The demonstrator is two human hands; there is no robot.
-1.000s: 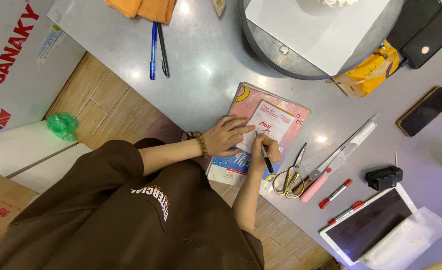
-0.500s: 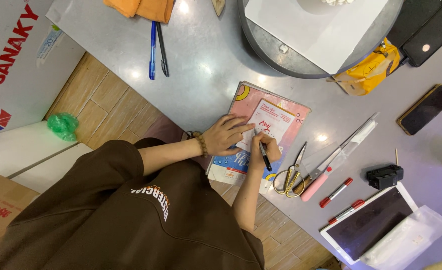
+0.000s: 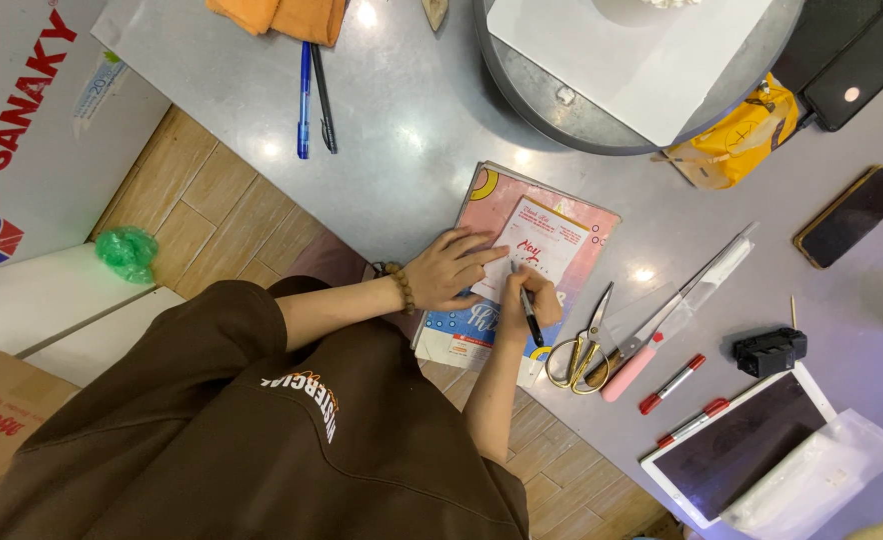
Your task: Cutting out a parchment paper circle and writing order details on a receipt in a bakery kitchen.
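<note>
Barely anything moves since before: right hand point(image 3: 529, 305) stays clamped on the black pen point(image 3: 531, 318), tip on the small white card point(image 3: 537, 248). Left hand point(image 3: 449, 270) lies flat, fingers spread, pinning the card onto the pink booklet point(image 3: 572, 215) beside the scissors point(image 3: 582, 345).

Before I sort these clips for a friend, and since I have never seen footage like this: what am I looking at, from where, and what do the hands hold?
There is no machine here, only a person at work. One camera looks straight down from above on a grey table. The left hand presses flat on a small white card, which lies on a colourful booklet. The right hand grips a dark pen with its tip on the card. To the side lie scissors, two red markers, a tablet and a phone. Farther off are two more pens.
</note>
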